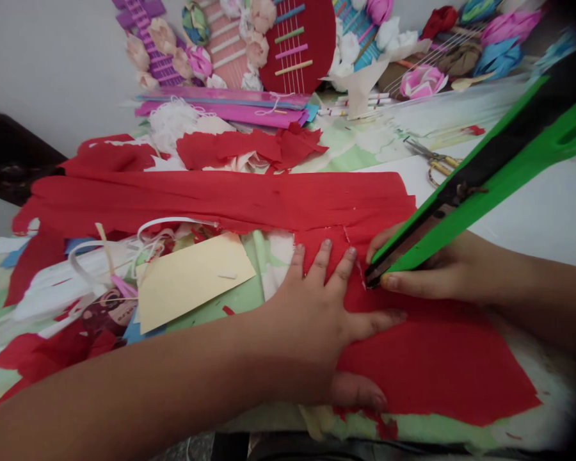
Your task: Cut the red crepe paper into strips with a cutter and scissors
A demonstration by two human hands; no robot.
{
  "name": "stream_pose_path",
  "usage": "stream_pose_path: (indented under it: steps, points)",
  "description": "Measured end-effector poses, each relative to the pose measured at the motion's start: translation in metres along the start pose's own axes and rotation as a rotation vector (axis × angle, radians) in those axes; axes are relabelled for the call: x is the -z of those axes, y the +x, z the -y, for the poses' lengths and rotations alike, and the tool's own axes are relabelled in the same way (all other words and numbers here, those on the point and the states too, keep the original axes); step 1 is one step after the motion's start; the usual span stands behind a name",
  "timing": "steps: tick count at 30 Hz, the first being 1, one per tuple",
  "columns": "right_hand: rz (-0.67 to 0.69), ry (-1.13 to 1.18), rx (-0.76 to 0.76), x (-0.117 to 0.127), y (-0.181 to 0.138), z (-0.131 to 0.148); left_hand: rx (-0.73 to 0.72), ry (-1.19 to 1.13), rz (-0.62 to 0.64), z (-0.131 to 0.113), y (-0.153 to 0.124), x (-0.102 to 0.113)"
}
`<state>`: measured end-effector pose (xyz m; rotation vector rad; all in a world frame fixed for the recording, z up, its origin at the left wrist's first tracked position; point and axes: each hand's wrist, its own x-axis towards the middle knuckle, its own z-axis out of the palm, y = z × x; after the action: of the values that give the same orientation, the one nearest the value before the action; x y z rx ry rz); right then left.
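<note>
A red crepe-like sheet [432, 358] lies across the front of the table. My left hand [312, 320] rests flat on its left part, fingers spread, holding nothing. Close to those fingertips, a broken whitish line runs along the red material. In my right hand [427, 269] is a long green-and-black tool [465, 186] with a metal strip, shaped somewhat like a stapler. Its dark tip touches or nearly touches the red sheet at that line. The tool's far end leans up toward the upper right of the view. My right fingers are partly hidden behind it.
A long red strip [211, 198] lies beyond my hands. Scissors [432, 160] sit at the right on a white sheet. To the left are a cream card [192, 282], white straps and red scraps. Decorated boards with paper flowers [422, 82] stand at the back.
</note>
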<state>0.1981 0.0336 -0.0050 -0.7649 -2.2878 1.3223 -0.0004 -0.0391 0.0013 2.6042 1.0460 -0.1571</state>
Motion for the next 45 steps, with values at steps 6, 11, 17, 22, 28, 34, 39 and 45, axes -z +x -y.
stream_pose_path:
  steps: [6, 11, 17, 22, 28, 34, 39, 45]
  points:
    - [0.077, -0.106, -0.016, 0.001, 0.0006, 0.0013, 0.008, -0.002, 0.006, 0.0004, -0.0005, 0.0]
    - [0.084, -0.119, 0.013, 0.0008, 0.0019, 0.0028, -0.008, -0.023, -0.005, 0.0011, -0.0008, 0.0006]
    - [0.102, -0.117, 0.01, -0.0018, 0.0033, 0.0052, -0.019, 0.009, -0.029, 0.0011, 0.0, -0.0013]
    - [0.07, -0.19, -0.016, -0.005, 0.0038, 0.0091, -0.022, 0.018, -0.028, 0.0018, -0.0001, -0.0022]
    - [0.098, -0.236, 0.008, -0.0066, 0.0029, 0.0085, -0.024, 0.022, -0.039, 0.0019, -0.0012, -0.0026]
    - [0.016, -0.301, 0.028, -0.0058, -0.0003, 0.0031, -0.02, 0.023, -0.042, 0.0015, -0.0016, -0.0032]
    - [0.011, -0.321, 0.028, -0.0053, -0.0008, 0.0007, -0.017, 0.029, -0.041, 0.0013, -0.0016, -0.0043]
    - [-0.003, -0.266, 0.093, -0.0021, 0.0019, 0.0015, -0.032, 0.001, -0.029, 0.0018, -0.0022, -0.0017]
